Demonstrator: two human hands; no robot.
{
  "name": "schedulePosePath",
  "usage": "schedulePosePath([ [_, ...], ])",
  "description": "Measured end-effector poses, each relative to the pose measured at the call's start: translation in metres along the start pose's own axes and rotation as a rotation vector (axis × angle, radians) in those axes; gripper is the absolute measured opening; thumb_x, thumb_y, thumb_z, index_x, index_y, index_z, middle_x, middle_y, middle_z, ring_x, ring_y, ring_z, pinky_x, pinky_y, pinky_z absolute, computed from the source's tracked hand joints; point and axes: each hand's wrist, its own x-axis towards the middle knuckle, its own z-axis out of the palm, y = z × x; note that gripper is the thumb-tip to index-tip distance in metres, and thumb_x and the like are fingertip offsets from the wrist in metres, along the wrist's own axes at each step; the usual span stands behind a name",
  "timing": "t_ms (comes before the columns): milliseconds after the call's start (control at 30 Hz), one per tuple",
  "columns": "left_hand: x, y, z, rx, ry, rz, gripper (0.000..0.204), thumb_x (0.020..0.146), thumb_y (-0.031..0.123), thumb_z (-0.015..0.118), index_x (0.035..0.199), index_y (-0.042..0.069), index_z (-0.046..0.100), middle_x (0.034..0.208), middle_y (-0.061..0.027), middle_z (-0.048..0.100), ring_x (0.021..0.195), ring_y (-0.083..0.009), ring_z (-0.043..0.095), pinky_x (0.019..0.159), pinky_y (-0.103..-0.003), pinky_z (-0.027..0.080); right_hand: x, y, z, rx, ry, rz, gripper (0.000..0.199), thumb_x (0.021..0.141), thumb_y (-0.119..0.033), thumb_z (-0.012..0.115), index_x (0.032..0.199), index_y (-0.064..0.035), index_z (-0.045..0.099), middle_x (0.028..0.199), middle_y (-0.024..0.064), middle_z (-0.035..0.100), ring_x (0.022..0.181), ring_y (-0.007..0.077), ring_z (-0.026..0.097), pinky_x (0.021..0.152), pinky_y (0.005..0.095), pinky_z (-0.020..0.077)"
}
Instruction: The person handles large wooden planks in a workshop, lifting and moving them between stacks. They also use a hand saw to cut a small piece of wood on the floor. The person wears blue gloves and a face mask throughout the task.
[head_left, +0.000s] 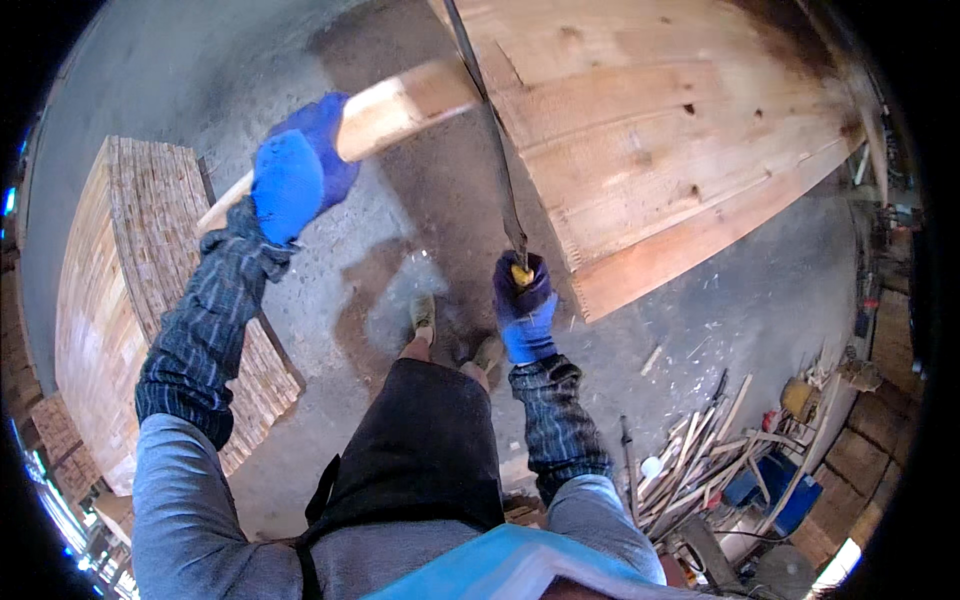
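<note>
- Nearest the camera, the person's dark apron hangs over the legs, and two feet in light shoes stand on the grey concrete floor.
- The right hand, in a blue glove, is closed around the yellow handle of a long thin saw blade; the blade runs up from the fist, slightly tilted, to the upper edge of the view.
- The blade lies just at the left edge of a wide stack of pale boards, where the plank meets that stack.
- The left hand, also in a blue glove, is wrapped around a long narrow plank; the plank slopes from the lower left up toward the stack's left edge, held above the floor.
- Whether the blade is touching the plank or only passing in front of it cannot be told.
- To the left on the floor stands a tall block of stacked small wood pieces, well apart from both hands.
- At the lower right of the floor lies a loose heap of thin wood offcuts, with a blue box just beside it.
</note>
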Motion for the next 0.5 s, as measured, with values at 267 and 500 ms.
schedulePosePath([
  [267, -0.011, -0.009, 0.007, -0.071, -0.034, -0.004, 0.046, 0.077, 0.017, 0.071, 0.118, 0.007, 0.053, 0.105, -0.0234, 0.061, 0.098, -0.0432, 0.059, 0.080, -0.046, 0.049, -0.091, 0.070, -0.069, 0.169, -0.174, 0.465, 0.034, 0.086, 0.002, 0.060, 0.120, 0.0001, 0.056, 0.125, 0.0131, 0.058, 0.113, 0.0249, 0.057, 0.094, 0.0335, 0.0479],
  [500, -0.001, -0.002, -0.007, -0.002, -0.045, -0.005, 0.047, 0.076, 0.016, 0.071, 0.119, 0.008, 0.054, 0.106, -0.0228, 0.062, 0.099, -0.0436, 0.060, 0.081, -0.046, 0.050, 0.081, -0.034, 0.044, -0.088, 0.099, -0.457, 0.021, 0.089, -0.009, 0.066, 0.107, 0.0000, 0.061, 0.092, 0.0085, 0.065, 0.088, 0.0154, 0.062, 0.075, 0.0285, 0.0503],
])
